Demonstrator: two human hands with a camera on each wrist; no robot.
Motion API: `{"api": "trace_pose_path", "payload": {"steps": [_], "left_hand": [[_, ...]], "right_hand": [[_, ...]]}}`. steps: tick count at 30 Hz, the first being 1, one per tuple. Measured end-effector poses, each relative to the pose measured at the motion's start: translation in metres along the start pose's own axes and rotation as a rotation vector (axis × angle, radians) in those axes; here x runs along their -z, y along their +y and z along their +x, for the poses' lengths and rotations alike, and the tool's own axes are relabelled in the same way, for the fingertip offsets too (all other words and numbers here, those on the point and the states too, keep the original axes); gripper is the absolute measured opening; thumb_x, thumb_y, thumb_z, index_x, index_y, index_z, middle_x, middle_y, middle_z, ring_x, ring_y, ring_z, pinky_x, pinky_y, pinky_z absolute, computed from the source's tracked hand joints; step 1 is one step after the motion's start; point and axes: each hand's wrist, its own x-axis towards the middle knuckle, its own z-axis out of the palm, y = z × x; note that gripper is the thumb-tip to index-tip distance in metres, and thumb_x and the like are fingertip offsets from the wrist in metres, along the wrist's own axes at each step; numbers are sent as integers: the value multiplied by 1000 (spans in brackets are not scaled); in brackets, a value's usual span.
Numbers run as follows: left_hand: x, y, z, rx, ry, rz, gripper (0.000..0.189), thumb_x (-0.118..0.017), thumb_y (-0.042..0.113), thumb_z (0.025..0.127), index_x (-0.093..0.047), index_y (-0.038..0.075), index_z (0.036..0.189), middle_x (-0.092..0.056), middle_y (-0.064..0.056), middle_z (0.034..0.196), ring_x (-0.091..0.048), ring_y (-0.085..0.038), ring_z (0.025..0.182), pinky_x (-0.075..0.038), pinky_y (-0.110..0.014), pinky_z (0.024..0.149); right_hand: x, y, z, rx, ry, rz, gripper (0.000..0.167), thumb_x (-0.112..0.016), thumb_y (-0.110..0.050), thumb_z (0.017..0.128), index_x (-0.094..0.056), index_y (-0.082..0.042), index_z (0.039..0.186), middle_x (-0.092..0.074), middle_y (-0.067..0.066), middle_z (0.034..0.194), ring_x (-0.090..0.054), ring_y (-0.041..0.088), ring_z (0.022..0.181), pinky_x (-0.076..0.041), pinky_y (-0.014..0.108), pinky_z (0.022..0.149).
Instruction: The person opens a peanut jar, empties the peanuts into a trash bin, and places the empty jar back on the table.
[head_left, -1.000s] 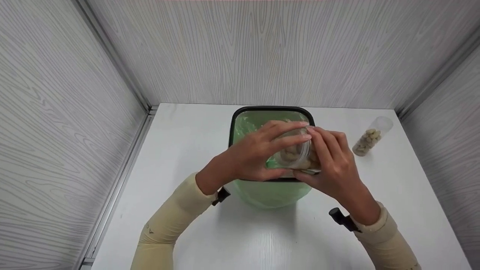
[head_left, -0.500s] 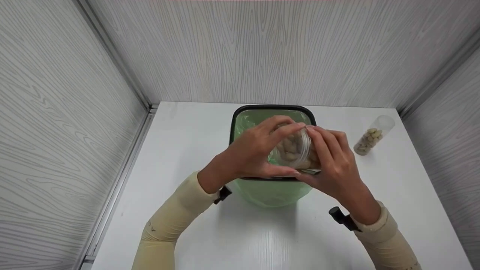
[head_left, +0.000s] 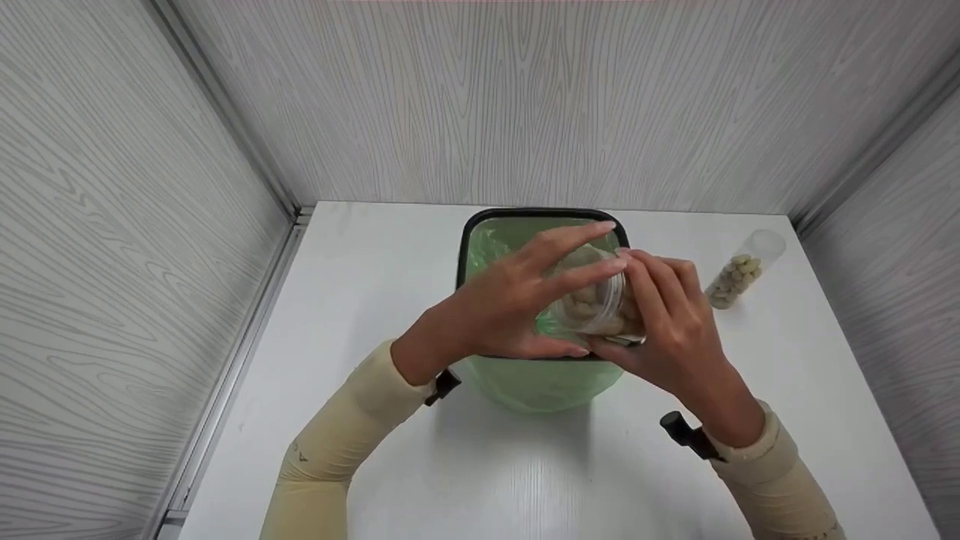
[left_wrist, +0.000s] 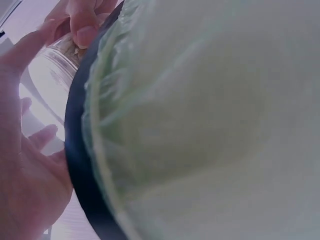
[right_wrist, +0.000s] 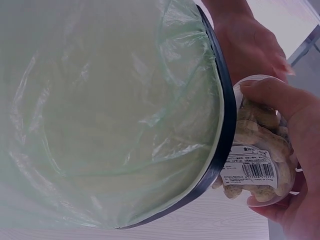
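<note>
A clear plastic jar of unshelled peanuts (right_wrist: 270, 135), with a barcode label (right_wrist: 250, 167) on its side, lies tipped over the bin, its lid end facing left. My right hand (head_left: 671, 326) grips the jar body, thumb on one side and fingers on the other. Around the clear lid (left_wrist: 50, 75), my left hand (head_left: 510, 304) is spread wide. One of its fingers is raised off the lid, another lies across the rim near the right fingertips, and the thumb is below. The left palm hides part of the lid.
Under the hands stands a bin with a black rim (head_left: 461, 259) and a green plastic liner (head_left: 544, 386). A clear tube of pale nuts (head_left: 735, 281) is to the right on the white table (head_left: 360, 277). Panels enclose the table's back and sides.
My left fingers closed in around the lid half a second ago and are now spread apart again, one lifted. The right hand keeps its grip on the jar, almost unmoved.
</note>
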Motion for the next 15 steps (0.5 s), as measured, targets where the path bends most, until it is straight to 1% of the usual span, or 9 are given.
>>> {"api": "trace_pose_path", "payload": {"steps": [3,6,8,10,15], "left_hand": [[0,0,1,-40,-17,-21,77,-75,47,92,-44,13,154,-40,-19,161,-39,-27,152,-35,-35,124],[0,1,2,-40,-25,-29,73,-73,43,94,-45,11,153,-44,-17,158,-45,-26,146,-36,-35,122],[1,2,3,-26,-25,-23,73,-73,45,95,-46,10,153,-47,-15,155,-49,-25,142,-39,-35,119],[1,3,3,-5,-17,0,75,-72,48,94,-47,10,153,-50,-15,152,-53,-25,137,-43,-34,115],[0,6,2,80,0,87,81,-69,61,91,-47,13,153,-56,-12,144,-61,-23,127,-55,-33,100]], "right_hand": [[1,0,1,-2,-9,-1,79,-82,-44,82,-60,8,136,-65,26,130,-57,44,103,-49,53,85],[2,-1,1,-10,-26,1,81,-86,-41,79,-59,8,137,-65,26,131,-57,44,105,-50,54,85],[3,-1,1,-13,-33,-1,83,-89,-40,76,-59,8,137,-65,26,132,-57,44,105,-51,54,85],[2,-2,1,-13,-32,-3,82,-88,-42,78,-60,8,136,-65,26,131,-56,44,105,-52,54,83],[0,-4,2,0,-2,-13,77,-73,-53,90,-61,8,135,-66,26,129,-56,43,103,-52,54,81]]}}
